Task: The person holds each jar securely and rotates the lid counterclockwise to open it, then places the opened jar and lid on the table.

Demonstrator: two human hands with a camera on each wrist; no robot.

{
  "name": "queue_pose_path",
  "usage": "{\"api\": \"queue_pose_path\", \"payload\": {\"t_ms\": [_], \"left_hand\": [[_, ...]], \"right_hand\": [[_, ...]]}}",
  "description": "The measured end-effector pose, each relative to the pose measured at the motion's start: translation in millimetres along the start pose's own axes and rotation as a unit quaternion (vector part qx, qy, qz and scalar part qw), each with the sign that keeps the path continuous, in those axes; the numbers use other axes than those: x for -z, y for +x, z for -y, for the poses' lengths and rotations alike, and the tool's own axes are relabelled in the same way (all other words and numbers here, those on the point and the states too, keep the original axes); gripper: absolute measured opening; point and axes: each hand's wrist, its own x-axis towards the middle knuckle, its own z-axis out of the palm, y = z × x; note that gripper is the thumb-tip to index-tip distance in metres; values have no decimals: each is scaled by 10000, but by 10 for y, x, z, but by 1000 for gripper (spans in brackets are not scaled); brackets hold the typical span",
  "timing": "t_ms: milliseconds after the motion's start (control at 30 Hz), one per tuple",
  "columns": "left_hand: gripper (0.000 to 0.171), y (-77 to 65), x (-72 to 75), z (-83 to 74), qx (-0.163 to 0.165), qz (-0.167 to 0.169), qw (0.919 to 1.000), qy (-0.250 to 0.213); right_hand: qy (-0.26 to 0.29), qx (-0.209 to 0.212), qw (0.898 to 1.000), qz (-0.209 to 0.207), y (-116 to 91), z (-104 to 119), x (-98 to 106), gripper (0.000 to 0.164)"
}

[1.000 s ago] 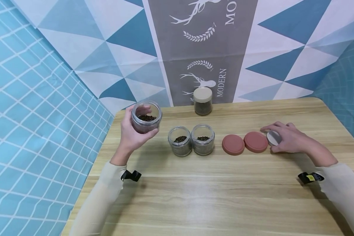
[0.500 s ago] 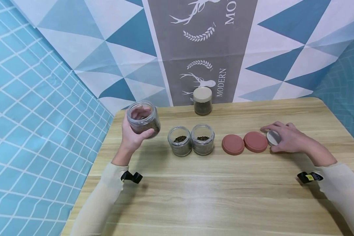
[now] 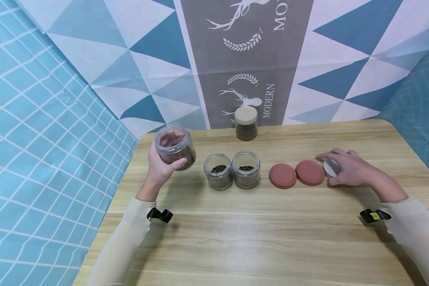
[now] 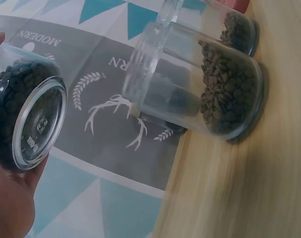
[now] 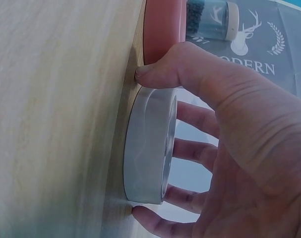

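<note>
My left hand point(image 3: 159, 169) grips an open glass jar point(image 3: 180, 153) above the table's left side. The jar leans to one side, and small dark brown pieces point(image 4: 19, 89) fill part of it; its round base faces the left wrist camera. My right hand point(image 3: 354, 169) is bent over a white round lid point(image 5: 149, 146) on the table, with thumb and fingers around its edge. Two open glass jars point(image 3: 219, 180) point(image 3: 246, 178) stand side by side in the middle, each partly filled with similar dark pieces.
Two red lids point(image 3: 282, 176) point(image 3: 310, 173) lie in a row between the open jars and my right hand. Near the back edge of the wooden table point(image 3: 228, 238) stands a jar with a cream lid point(image 3: 246, 122). Patterned cloth point(image 3: 157, 59) hangs behind.
The jar in my left hand has tipped, its mouth swinging left and its base right, and the dark pieces now show through its side. My right hand stays at the white lid.
</note>
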Motion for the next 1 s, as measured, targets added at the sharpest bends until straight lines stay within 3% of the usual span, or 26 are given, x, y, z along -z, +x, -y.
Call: {"api": "queue_pose_path", "payload": {"t_ms": [400,667,1000], "left_hand": [[82,-113,119,168,753,642,9950,162],[87,-162,167,227,1382,1293,9815,288],[87,-232,217,354,1713,1471,9728,511]], "right_hand": [[-26,-29,10000,49,5,10,6,86],[-49,-72,9999,100,-1,9,13,87],[-85,-68,9999,96,9,28,14,86]]}}
